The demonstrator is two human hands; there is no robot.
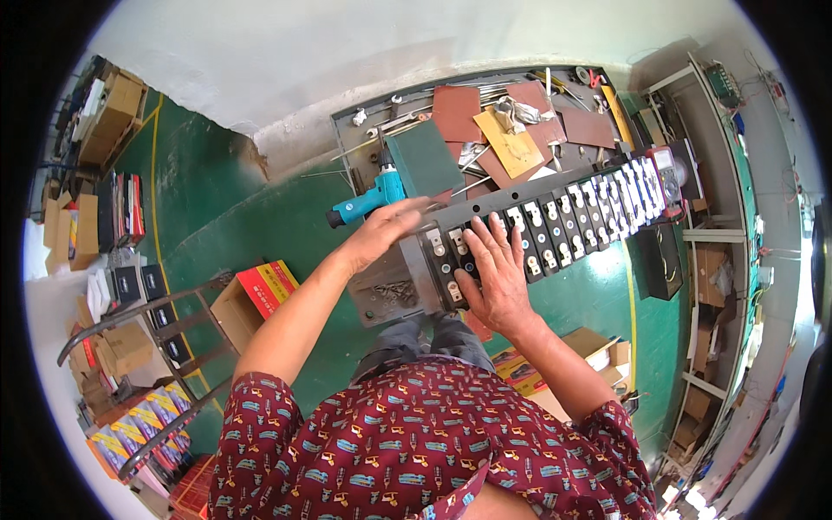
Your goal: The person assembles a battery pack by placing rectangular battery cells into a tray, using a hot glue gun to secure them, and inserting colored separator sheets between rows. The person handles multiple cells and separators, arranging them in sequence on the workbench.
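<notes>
A long row of black battery cells [555, 227] with silver terminal tabs lies in a grey metal case [419, 276] in front of me, running off to the far right. My right hand [500, 284] rests on the cells near the row's left end, its fingers spread. At the case's left end is my left hand [380, 236], fingers stretched out and slightly blurred; whether they touch the case I cannot tell. Just beyond that hand lies a teal cordless drill [374, 198]. Small screws [396, 293] lie in a pile on a metal plate left of the cells.
Behind the cells, a dark bench [347, 137] carries a green sheet [425, 160], brown sheets [457, 113], rods and hand tools. A red meter [666, 165] sits at the row's far end. A cart handle [130, 314] and an orange-red carton [260, 299] stand left; shelving [715, 234] lines the right.
</notes>
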